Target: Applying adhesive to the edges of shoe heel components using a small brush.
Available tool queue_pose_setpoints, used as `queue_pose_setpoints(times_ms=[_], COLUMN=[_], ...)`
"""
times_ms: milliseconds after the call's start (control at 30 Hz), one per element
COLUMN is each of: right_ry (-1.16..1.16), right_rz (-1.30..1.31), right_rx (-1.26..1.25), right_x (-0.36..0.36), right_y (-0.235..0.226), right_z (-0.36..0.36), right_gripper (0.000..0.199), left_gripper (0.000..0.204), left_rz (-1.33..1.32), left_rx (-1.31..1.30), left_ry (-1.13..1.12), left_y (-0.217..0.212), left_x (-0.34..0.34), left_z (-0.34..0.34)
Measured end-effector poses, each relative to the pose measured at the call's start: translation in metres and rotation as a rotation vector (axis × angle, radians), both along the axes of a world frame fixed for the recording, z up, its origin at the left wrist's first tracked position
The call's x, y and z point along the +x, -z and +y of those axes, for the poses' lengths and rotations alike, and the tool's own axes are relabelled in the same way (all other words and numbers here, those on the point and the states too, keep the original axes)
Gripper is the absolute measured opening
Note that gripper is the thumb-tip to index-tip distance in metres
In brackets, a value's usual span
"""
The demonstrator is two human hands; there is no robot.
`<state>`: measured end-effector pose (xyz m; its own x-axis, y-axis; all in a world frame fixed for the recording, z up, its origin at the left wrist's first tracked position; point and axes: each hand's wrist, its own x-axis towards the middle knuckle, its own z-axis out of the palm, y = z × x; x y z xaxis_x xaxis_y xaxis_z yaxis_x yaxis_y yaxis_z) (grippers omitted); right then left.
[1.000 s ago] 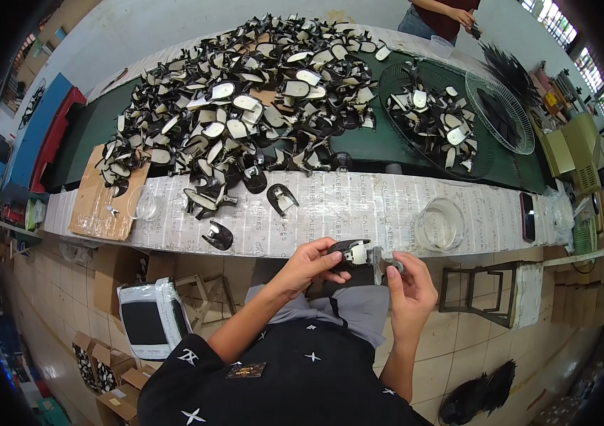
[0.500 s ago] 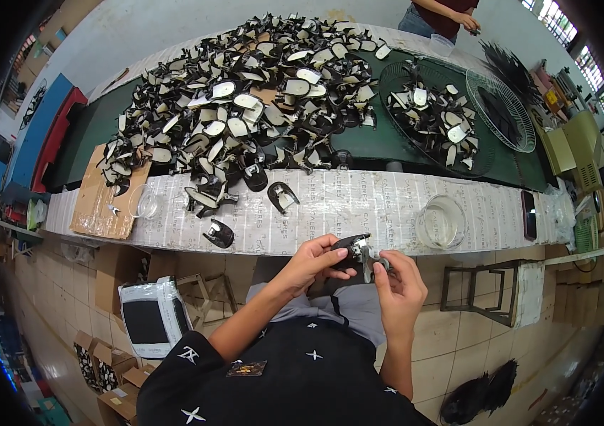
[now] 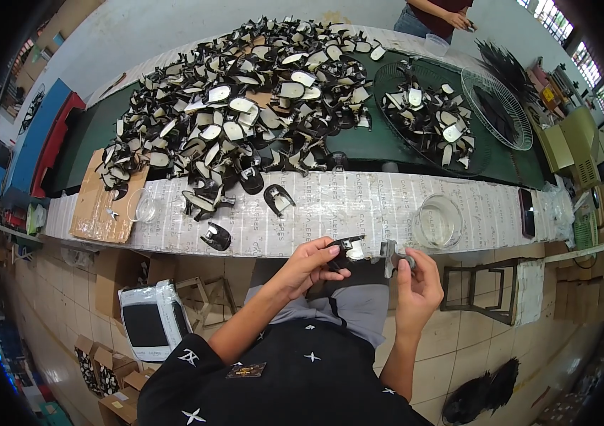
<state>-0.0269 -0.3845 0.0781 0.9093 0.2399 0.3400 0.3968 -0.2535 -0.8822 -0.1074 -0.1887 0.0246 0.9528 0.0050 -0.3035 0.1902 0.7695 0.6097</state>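
My left hand (image 3: 307,270) holds a black curved piece (image 3: 349,245) with a white inner face, pinched between thumb and fingers near the table's front edge. Between thumb and fingertips of my right hand (image 3: 420,282) is a small grey metal tool (image 3: 389,258) with a flat upright plate; its exact kind does not show. A small gap separates the tool from the black piece. Two similar pieces lie on the table beyond my left hand: a U-shaped one (image 3: 269,201) and a rounded black one (image 3: 216,238).
A large heap of black-and-white pieces (image 3: 211,133) covers the far left and middle. More pieces fill a mesh tray (image 3: 385,99) at right. A clear tub (image 3: 441,221), a phone (image 3: 527,213) and cardboard (image 3: 89,206) rest on the near strip. Another person's hand (image 3: 459,20) is at the far right.
My right hand has moved right with the metal tool, drawing it away from the black piece. My left hand has shifted slightly left, still holding the piece.
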Motion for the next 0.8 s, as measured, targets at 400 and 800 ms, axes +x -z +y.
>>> queue_pose_setpoints(times_ms=[400,800], right_ry=[-0.406,-0.565], right_rz=[0.648,0.502], right_rx=[0.638,0.557], right_x=[0.069,0.074], right_y=[0.104,0.107], right_z=[0.078,0.087], right_gripper=[0.017,0.021], left_gripper=[0.023,0.089], left_rz=[-0.359,-0.604], left_rx=[0.765,2.130], left_ry=[-0.213,-0.407], left_y=[-0.073,-0.086], left_x=[0.005,0.327], left_z=[0.054,0.126])
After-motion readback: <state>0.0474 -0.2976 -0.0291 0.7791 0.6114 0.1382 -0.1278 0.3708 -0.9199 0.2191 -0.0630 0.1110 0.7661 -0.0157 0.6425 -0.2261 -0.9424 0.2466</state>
